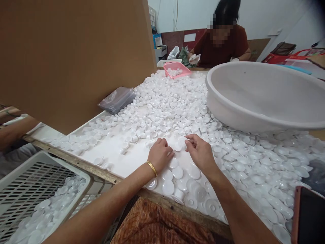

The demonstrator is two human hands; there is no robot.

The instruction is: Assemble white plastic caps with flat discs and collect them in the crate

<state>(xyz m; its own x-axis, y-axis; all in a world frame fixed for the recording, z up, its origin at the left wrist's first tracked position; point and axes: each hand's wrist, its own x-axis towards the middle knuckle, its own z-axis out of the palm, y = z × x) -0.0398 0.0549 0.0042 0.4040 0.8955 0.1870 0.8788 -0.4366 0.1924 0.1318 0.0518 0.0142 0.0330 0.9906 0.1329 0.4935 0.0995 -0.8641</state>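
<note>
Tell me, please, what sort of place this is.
Probably a small workshop: small white pieces cover most of the table, a slatted crate holds more, and a large basin sits among them.

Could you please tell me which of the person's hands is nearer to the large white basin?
Right. The right hand is apart from the basin, toward its near left side; the left hand is farther to the left.

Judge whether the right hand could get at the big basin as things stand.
Likely yes: the basin stands ahead and to the right of the right hand, with only low, loose white pieces visible between. The hand seems to pinch a white disc, which it might release first.
</note>
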